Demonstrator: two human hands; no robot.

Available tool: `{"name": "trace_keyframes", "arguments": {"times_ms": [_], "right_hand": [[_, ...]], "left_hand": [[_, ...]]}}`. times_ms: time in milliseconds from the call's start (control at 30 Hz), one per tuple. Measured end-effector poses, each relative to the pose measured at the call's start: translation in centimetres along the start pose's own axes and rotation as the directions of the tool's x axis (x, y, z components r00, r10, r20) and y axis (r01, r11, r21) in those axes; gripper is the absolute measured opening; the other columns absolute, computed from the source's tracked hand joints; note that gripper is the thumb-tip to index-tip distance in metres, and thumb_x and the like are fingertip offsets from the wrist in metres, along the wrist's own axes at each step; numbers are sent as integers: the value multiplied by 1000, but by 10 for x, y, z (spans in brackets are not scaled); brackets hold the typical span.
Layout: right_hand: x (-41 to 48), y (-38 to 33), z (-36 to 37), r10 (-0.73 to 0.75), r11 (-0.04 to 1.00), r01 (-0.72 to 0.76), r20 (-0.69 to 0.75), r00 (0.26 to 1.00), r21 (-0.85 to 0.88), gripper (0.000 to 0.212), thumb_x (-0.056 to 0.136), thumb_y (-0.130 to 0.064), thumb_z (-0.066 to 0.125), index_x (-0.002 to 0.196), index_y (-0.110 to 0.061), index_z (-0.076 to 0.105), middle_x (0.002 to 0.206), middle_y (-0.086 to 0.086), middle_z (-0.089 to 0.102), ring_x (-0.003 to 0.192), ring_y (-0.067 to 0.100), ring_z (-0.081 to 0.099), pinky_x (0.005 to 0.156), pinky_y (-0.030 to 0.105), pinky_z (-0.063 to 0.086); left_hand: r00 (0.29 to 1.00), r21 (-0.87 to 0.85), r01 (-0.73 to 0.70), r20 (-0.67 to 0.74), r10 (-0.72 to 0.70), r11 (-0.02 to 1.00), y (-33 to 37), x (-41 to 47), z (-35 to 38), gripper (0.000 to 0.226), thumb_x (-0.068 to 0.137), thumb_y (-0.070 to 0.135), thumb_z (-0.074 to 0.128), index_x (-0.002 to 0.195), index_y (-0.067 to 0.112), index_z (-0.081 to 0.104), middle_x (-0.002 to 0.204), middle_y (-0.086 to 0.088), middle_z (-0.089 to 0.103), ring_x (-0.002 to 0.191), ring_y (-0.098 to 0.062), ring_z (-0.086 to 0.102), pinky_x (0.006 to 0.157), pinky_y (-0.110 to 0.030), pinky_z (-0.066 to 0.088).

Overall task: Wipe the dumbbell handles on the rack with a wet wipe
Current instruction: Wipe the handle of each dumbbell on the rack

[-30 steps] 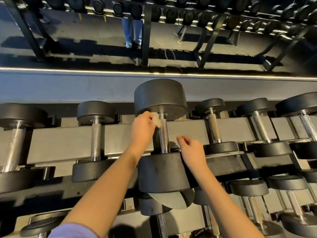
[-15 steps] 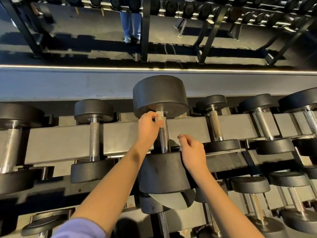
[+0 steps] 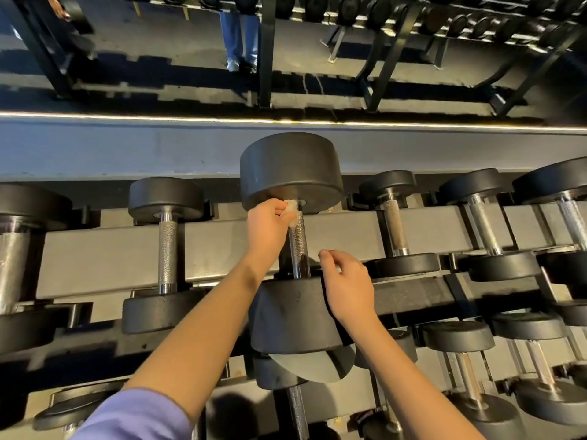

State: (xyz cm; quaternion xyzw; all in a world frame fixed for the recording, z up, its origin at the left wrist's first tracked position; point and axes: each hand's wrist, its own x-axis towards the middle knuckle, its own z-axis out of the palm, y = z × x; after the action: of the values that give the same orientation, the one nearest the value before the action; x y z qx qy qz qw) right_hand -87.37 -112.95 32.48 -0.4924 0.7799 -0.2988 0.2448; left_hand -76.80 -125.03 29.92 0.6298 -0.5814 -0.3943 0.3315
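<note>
Gym floor (image 3: 158,42) at top of frame, rack (image 3: 111,258) across the middle. Left hand (image 3: 266,227) pinches the wipe (image 3: 291,211) against the top end of the centre handle (image 3: 299,249), just under the upper head (image 3: 290,169). Right hand (image 3: 347,281) is loosely curled and holds nothing, by the lower head (image 3: 292,315). My read: this handle is mid-wipe and most of its length is left. Can't tell which other handles are done.
</note>
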Motion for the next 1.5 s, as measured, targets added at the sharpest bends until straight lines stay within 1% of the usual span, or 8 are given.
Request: {"name": "trace_keyframes", "arguments": {"times_ms": [233,500,700,933,1100,1200,1400,1500], "right_hand": [[-1,0,-2,18,1000,-18,12,1000,23,32,98,-32,45,86,-16,70,78,-2,65,74,11,55,65,30,41],[0,2,0,34,997,-34,1,999,67,32,98,-32,45,85,-16,69,76,-2,65,73,9,56,65,31,43],[3,6,4,14,1000,-14,-9,1000,13,32,97,-33,44,106,-17,70,104,-3,68,96,12,57,81,30,46],[4,7,5,10,1000,-10,-6,1000,-5,32,97,-33,43,107,-17,69,107,-2,67,95,10,55,77,27,41],[3,7,5,9,1000,-9,-2,1000,-8,31,97,-33,43,104,-17,69,102,-3,68,89,9,55,72,26,39],[3,7,3,20,1000,-20,-6,1000,-1,30,97,-31,43,102,-17,69,98,-2,67,85,10,55,69,26,37],[2,6,3,35,999,-34,-3,999,18,31,97,-33,43,110,-18,67,104,-3,67,90,9,55,73,26,40],[3,6,3,39,999,-39,-1,999,19,31,97,-33,43,109,-19,67,103,-3,67,90,10,56,73,28,42]], "left_hand": [[987,20,-7,161,3,1000,-15,-28,-6,8,86,12,67,79,15,67,67,13,57,61,0,55,54,-3,38],[999,-7,-12,49,12,1000,0,-2,-5,22,86,16,68,106,9,67,87,4,61,83,-10,59,74,-20,49],[977,132,-35,212,6,991,-17,-26,-5,14,84,13,69,73,8,63,63,3,54,57,-9,49,50,-12,36],[993,42,-56,109,51,998,-6,-16,-8,21,82,13,72,102,8,69,91,0,61,82,-9,56,69,-12,41],[956,111,29,287,-60,993,-8,-28,-11,20,79,7,74,65,12,60,64,1,54,51,-2,48,52,-11,39],[921,186,1,383,-73,983,-15,-34,-10,17,78,12,75,67,9,63,67,0,57,49,-3,48,57,-18,45],[981,129,-1,193,-24,992,-4,-25,-12,9,81,14,72,87,12,65,74,4,55,70,-13,52,62,-23,42],[973,127,27,222,-55,992,-9,-30,-11,18,80,14,73,70,15,58,66,5,50,62,-12,48,54,-15,37]]}}
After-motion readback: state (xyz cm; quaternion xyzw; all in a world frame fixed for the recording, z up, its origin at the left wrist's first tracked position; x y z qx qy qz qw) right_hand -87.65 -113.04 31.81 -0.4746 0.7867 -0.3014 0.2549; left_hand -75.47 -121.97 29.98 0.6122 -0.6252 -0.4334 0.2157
